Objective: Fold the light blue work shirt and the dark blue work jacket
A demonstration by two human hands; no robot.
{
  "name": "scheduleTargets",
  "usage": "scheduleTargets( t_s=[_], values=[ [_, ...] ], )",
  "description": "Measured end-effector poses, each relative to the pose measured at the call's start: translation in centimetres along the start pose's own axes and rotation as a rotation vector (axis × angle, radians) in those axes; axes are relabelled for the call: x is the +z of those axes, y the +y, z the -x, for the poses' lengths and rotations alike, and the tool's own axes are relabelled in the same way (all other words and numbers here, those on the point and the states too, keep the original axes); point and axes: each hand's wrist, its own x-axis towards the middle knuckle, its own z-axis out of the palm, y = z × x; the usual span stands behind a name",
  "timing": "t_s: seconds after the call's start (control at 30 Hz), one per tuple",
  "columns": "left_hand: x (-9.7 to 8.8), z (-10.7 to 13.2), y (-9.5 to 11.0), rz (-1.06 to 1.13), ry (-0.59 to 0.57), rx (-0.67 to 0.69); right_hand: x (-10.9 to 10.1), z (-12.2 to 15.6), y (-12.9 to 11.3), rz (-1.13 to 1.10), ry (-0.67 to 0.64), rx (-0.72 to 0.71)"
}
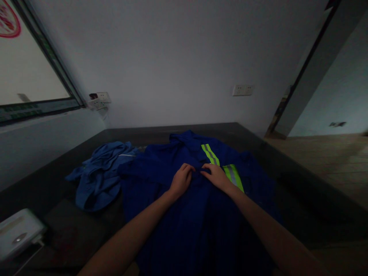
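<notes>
A dark blue work jacket (161,165) with yellow-green and silver reflective strips lies spread over the dark table, its collar toward the wall. At the middle of its front, my left hand (182,178) pinches the cloth between thumb and fingers. Just to the right, my right hand (215,175) grips the same front edge, close beside a reflective strip (234,177). A small gap separates the fingertips of both hands. Whether a button or other fastener is between them is too dark to tell.
Left of the jacket lies a crumpled lighter blue garment (100,176). A white device with a cable (21,234) sits at the near left. The dark table (227,128) meets a wall with sockets (243,90); a window (31,57) is on the left.
</notes>
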Motion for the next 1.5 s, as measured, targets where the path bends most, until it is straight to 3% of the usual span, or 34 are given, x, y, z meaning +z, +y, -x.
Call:
scheduleTargets(
  t_s=[0.43, 0.83, 1.0, 1.3, 1.5],
  values=[
    [0.8, 0.0, -0.3, -0.098, 0.014, 0.018, 0.2, 0.3, -0.2, 0.064, 0.012, -0.133],
    [0.5, -0.7, -0.2, 0.198, 0.016, 0.039, -1.2, 0.3, -0.7, -0.098, 0.007, -0.206],
    [0.5, -0.7, -0.2, 0.209, -0.011, 0.029, -1.0, 0.2, -0.6, -0.102, -0.005, -0.211],
    [0.4, -0.4, 0.2, 0.122, 0.059, 0.044, -0.8, 0.3, -0.8, -0.078, -0.009, -0.180],
    [0.2, -0.5, 0.9, 0.239, -0.005, 0.008, -1.6, 0.3, -0.6, 0.004, -0.075, -0.211]
  ],
)
